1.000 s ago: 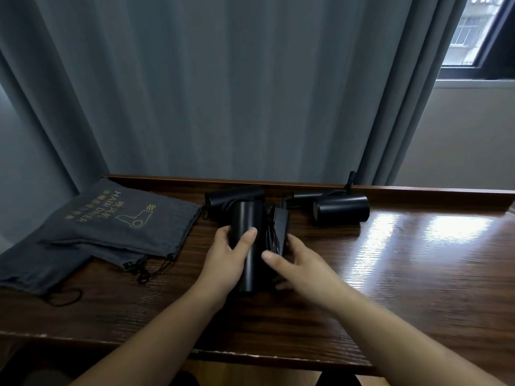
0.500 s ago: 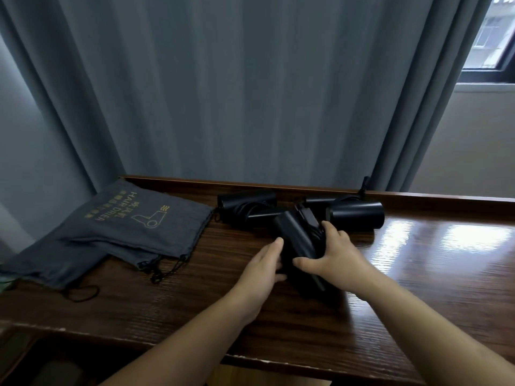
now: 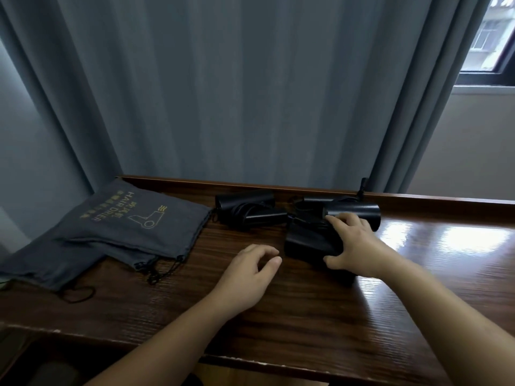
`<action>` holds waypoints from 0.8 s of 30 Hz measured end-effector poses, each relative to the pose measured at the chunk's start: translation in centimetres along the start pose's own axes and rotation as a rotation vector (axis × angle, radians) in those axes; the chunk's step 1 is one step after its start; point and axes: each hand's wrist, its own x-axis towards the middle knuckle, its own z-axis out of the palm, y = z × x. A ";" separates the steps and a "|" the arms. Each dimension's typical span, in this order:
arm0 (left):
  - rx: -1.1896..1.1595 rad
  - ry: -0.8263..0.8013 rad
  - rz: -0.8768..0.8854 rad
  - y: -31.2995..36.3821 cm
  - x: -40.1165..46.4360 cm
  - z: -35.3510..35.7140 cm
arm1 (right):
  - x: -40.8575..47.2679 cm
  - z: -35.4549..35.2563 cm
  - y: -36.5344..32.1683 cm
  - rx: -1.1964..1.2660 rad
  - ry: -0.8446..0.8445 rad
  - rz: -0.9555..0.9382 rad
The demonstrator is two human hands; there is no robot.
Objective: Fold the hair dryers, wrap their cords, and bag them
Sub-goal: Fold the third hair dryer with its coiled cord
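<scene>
A folded black plastic hair dryer with its black cord wrapped around it (image 3: 309,242) is seen lying on the dark brown glossy wooden table (image 3: 306,316), near the middle of the tabletop. It is grasped by the right hand (image 3: 355,245): the fingers are laid over its top and far side and the thumb is pressed against its near edge. The left hand (image 3: 248,270) is held just left of this dryer, apart from it, with fingers loosely curled and nothing held; whether its fingertips touch the table cannot be told.

Behind the grasped dryer and to its left, a second folded black hair dryer (image 3: 249,208) is found lying on its side with its cord bundled between barrel and handle. Behind the grasped dryer and to its right, a third black cylindrical hair dryer (image 3: 352,211) is seen lying close to the raised back edge of the table, with a loose black cord trailing behind it; the right hand's fingertips are near its barrel.

Well to the left of the grasped dryer, flat grey fabric drawstring bags printed with a gold hair-dryer emblem and lettering (image 3: 131,221) are overlapped on the table, their black drawstrings spilled toward the near edge. Beyond the table, grey-blue pleated curtains (image 3: 223,93) are hung, and a window (image 3: 487,37) is visible at the far upper right
</scene>
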 end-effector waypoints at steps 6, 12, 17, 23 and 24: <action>0.250 0.061 0.088 -3.0 -0.2 -3.1 | -1.9 2.5 -2.6 -0.169 0.314 -0.232; 0.769 0.266 -0.028 -7.0 0.0 -6.7 | -2.9 6.3 -7.6 0.005 0.094 -0.575; 0.791 0.167 -0.416 -9.8 0.4 -10.3 | -2.0 7.5 -8.9 0.041 -0.098 -0.458; 0.603 0.181 -0.373 -11.3 -1.9 -11.5 | -1.5 7.4 -9.0 0.033 -0.134 -0.438; 0.579 0.179 -0.361 -11.4 -2.6 -11.7 | -1.4 7.3 -9.2 0.036 -0.138 -0.433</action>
